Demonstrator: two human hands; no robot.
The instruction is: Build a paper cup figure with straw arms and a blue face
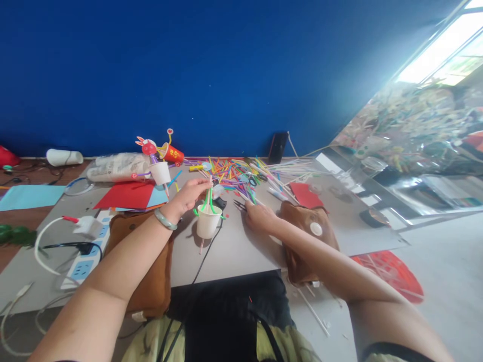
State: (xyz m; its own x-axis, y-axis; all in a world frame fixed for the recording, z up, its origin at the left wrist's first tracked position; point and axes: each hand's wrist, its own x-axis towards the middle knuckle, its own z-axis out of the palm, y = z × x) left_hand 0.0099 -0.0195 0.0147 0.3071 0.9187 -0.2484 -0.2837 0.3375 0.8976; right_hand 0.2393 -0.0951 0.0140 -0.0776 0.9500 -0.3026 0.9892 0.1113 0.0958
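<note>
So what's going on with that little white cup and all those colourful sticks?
A person is working with both hands at a grey table. The left hand pinches the top of a thin stick running through the white cup, which has green strands on it. The right hand holds a dark-tipped tool beside the cup, apart from it. Behind them lies a pile of colourful sticks.

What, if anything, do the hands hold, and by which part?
Left hand: upper end of the stick through the white cup. Right hand: a dark two-pronged tool, grip hidden.
</note>
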